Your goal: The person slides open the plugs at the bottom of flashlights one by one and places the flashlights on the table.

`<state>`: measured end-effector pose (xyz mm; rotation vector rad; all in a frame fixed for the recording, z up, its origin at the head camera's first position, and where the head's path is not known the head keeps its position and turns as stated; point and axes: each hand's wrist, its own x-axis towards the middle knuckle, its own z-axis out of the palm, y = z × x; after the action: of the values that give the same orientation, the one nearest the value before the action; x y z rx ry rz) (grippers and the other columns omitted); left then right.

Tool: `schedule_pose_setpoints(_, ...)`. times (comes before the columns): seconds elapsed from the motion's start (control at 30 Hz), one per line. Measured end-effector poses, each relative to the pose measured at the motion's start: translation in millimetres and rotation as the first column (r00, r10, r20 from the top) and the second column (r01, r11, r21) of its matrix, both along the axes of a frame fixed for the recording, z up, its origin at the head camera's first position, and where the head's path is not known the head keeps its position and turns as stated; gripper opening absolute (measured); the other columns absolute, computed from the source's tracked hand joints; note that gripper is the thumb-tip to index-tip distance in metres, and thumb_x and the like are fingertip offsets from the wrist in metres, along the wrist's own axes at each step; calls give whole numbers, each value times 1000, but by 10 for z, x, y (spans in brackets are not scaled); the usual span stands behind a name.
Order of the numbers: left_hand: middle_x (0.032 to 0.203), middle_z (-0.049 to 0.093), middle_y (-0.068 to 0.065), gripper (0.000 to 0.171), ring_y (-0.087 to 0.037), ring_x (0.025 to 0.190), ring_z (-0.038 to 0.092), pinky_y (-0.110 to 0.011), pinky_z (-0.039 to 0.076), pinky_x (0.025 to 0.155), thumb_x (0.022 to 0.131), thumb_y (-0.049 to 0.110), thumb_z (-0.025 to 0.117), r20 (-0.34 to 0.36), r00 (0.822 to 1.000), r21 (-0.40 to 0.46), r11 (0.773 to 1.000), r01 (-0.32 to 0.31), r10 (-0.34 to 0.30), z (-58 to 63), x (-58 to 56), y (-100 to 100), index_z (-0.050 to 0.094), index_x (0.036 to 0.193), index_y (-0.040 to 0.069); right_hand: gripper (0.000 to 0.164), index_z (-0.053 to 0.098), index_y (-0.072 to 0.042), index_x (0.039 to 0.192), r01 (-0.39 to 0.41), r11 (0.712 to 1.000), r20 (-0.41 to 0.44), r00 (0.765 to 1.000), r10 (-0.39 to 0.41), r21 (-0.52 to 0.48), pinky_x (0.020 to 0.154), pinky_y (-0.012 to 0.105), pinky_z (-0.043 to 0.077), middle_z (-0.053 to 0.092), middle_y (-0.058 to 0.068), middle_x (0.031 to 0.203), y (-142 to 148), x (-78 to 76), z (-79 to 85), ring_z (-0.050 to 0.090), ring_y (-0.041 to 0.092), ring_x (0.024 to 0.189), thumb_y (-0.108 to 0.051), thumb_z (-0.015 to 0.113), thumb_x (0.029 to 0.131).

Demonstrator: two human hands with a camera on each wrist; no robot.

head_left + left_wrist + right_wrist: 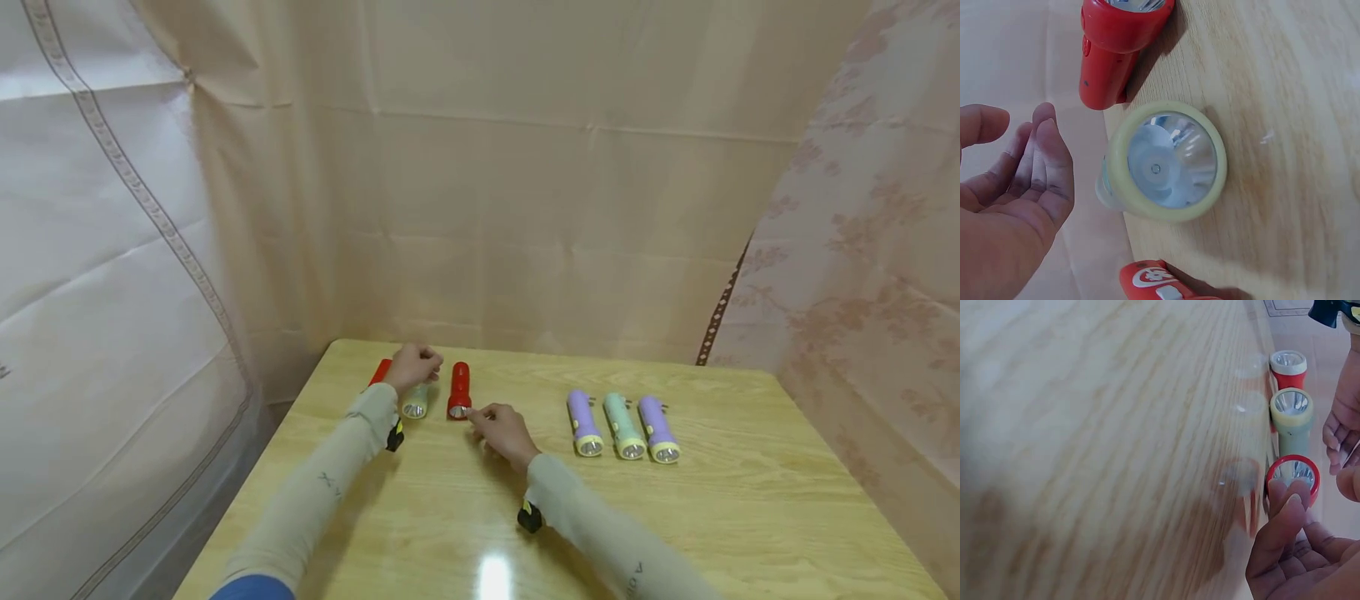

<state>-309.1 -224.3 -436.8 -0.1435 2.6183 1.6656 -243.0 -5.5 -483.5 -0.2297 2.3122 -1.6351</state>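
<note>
My left hand [411, 368] is above a pale green flashlight [415, 404] with a cream head. In the left wrist view its fingers are loosely curved, apart from the flashlight, with nothing between them. My right hand [506, 433] is at the head of an all-red flashlight [460, 385]. Its fingertips overlap the red lens rim in the right wrist view. Left of the green one lies a red flashlight [381, 371] with a white head [1288, 361], partly hidden by my left hand in the head view. All three lie side by side, lenses facing me.
Toward the right of the wooden table [750, 500] lie a purple flashlight [581, 415], a mint green flashlight [619, 421] and another purple flashlight [656, 421], side by side with cream heads facing me. A beige curtain [525, 233] hangs behind the table's far edge.
</note>
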Motion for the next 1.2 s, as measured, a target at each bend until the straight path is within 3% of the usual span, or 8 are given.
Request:
schedule_pose_setpoints(0.17,106,70,-23,26,-28,86,71,-38,60,81,101,15,62,3,1000,-69,997,23,-23,5,-45,52,69,113,-7,45,67,2,111,37,999,0,999,-37,7,46,24,43,73,13,89,-76,-58,-17,51,13,53,-42,61,104)
schedule_pose_setpoints(0.37,104,71,-25,20,-37,90,72,-33,58,73,98,10,62,2,999,-141,989,35,-35,-42,-81,86,73,103,-6,37,64,-4,97,92,994,-26,996,-91,59,42,24,41,73,13,83,-161,-98,-61,50,13,47,-41,64,102)
schedule_pose_setpoints(0.63,91,74,-18,21,-32,81,71,-30,53,67,98,13,65,-4,998,-226,973,58,-61,-164,-172,117,75,100,-5,37,62,-7,98,161,982,-49,986,-157,95,44,25,42,69,10,80,-234,-159,-69,51,14,48,-43,68,99)
schedule_pose_setpoints(0.83,84,74,-18,19,-31,76,71,-29,51,62,96,11,64,-13,997,-240,969,64,-70,-172,-189,145,75,97,-5,39,67,-7,93,157,977,-65,987,-148,148,42,24,41,66,6,73,-305,-192,-80,52,13,46,-45,69,98)
schedule_pose_setpoints(1.2,82,74,-18,19,-26,68,70,-31,56,61,95,9,65,20,996,-297,951,85,-83,-186,-218,186,76,100,-5,39,73,-5,86,136,981,-19,991,-135,137,39,24,37,58,3,60,-340,-221,-87,47,12,43,-43,72,96)
